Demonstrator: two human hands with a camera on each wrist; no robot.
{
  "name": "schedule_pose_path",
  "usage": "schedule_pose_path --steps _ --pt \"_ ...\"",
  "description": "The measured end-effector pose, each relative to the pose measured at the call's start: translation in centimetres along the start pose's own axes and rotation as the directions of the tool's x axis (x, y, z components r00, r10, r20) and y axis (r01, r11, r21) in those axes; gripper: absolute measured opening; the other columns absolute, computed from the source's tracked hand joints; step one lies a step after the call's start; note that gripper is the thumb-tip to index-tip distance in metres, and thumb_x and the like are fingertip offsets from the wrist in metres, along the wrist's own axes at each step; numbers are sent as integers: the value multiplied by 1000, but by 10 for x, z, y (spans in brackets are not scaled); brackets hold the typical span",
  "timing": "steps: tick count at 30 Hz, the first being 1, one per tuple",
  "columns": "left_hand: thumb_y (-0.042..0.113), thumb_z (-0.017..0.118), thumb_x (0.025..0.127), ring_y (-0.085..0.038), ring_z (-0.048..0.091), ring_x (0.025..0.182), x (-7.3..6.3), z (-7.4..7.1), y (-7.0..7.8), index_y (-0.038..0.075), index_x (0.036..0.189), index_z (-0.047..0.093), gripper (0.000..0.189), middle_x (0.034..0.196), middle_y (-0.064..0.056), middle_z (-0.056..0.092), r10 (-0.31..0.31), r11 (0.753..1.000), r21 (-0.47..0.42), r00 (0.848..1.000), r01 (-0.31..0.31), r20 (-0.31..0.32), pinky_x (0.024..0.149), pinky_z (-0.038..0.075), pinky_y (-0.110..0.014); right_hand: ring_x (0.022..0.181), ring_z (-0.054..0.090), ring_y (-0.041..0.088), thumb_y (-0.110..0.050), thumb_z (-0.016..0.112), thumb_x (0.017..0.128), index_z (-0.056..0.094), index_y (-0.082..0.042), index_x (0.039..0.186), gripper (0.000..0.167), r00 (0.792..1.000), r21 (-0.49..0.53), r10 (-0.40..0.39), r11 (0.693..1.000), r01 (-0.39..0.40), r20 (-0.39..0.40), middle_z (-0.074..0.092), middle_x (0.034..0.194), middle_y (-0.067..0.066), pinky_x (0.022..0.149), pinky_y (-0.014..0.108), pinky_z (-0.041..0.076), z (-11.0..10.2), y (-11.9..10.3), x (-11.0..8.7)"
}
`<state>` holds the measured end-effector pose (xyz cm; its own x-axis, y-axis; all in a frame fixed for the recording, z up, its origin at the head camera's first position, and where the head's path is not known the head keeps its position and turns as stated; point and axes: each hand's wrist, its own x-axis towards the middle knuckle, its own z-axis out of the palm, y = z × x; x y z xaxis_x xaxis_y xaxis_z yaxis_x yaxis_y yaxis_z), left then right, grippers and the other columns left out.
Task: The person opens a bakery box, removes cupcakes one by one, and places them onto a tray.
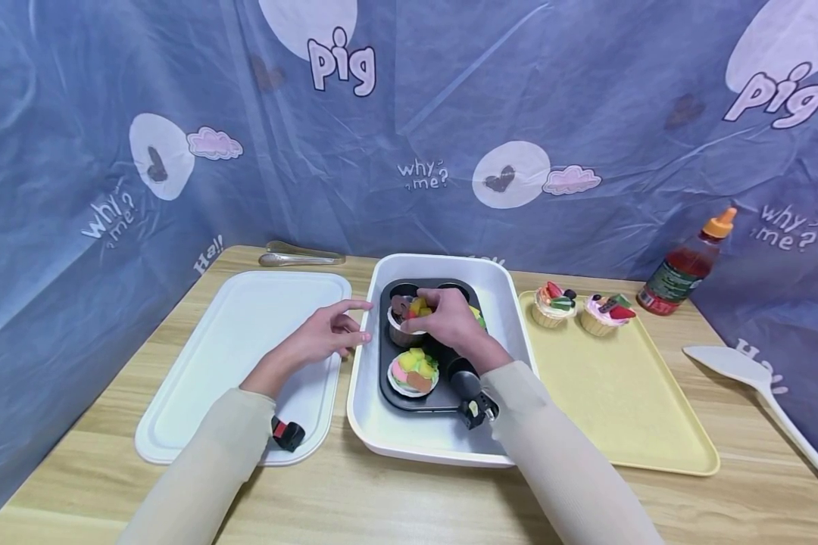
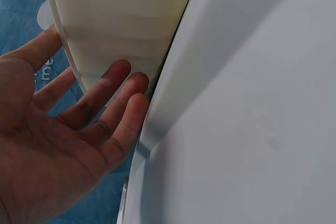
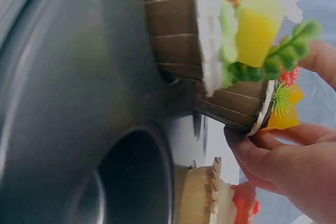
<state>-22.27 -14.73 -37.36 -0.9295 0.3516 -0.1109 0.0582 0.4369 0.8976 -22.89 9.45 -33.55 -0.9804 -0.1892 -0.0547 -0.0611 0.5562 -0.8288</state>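
My right hand (image 1: 450,318) pinches a cupcake (image 3: 239,103) in a brown pleated wrapper, topped with yellow chunks and a red berry. In the head view this cupcake sits tilted over the far left cup of the black muffin tin (image 1: 390,405). A second cupcake (image 1: 414,372), with yellow, pink and brown topping, fills a nearer cup of the tin. Another cupcake (image 1: 479,316) on the right side is mostly hidden behind my right hand. My left hand (image 1: 327,329), fingers loosely extended, rests against the outer left wall of the white tub (image 2: 121,19) that contains the tin.
Left of the tub lies a white tray (image 1: 245,348), with metal tongs (image 1: 300,256) behind it. Two fruit cupcakes (image 1: 551,310) stand on a yellow tray (image 1: 627,409) at right. Beyond are a red sauce bottle (image 1: 685,265) and a white spoon (image 1: 736,369). A blue curtain hangs behind.
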Motion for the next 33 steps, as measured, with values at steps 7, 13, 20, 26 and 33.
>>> schedule_pose_path --steps 7,13,20,26,33 --pt "20 72 95 -22 66 77 -2 -1 1 13 148 49 59 105 -16 69 3 1000 -5 1000 -3 -11 71 58 -33 108 64 25 -14 84 77 58 0 140 70 1000 69 -27 997 28 -16 67 132 16 97 36 53 -11 -2 -5" --pt "20 72 95 -23 66 78 -3 0 0 15 148 49 58 105 -15 69 -10 1000 -3 1000 10 -16 71 58 -34 106 64 26 -13 85 77 61 -3 138 66 998 104 -32 994 37 -53 68 129 16 94 33 54 -25 0 -14" --pt "21 73 94 -21 66 78 -1 -1 0 16 147 50 58 105 -14 69 -7 1000 6 1000 8 -17 70 58 -32 107 62 27 -14 83 80 61 -5 138 63 995 83 -51 995 58 -81 67 129 16 89 28 54 -38 9 -21" --pt "22 74 93 -19 65 77 -1 1 2 19 147 51 58 105 -13 68 -26 1000 14 1000 26 -11 70 58 -31 107 63 29 -14 83 80 60 -3 138 63 994 82 -69 994 76 -85 66 128 18 90 30 56 -42 11 -29" --pt "22 74 94 -22 66 78 -1 1 1 17 147 51 58 105 -14 68 -11 1000 7 1000 11 -14 71 59 -33 104 64 28 -14 83 80 61 -3 137 62 994 82 -79 993 85 -79 67 126 18 85 24 55 -46 10 -31"
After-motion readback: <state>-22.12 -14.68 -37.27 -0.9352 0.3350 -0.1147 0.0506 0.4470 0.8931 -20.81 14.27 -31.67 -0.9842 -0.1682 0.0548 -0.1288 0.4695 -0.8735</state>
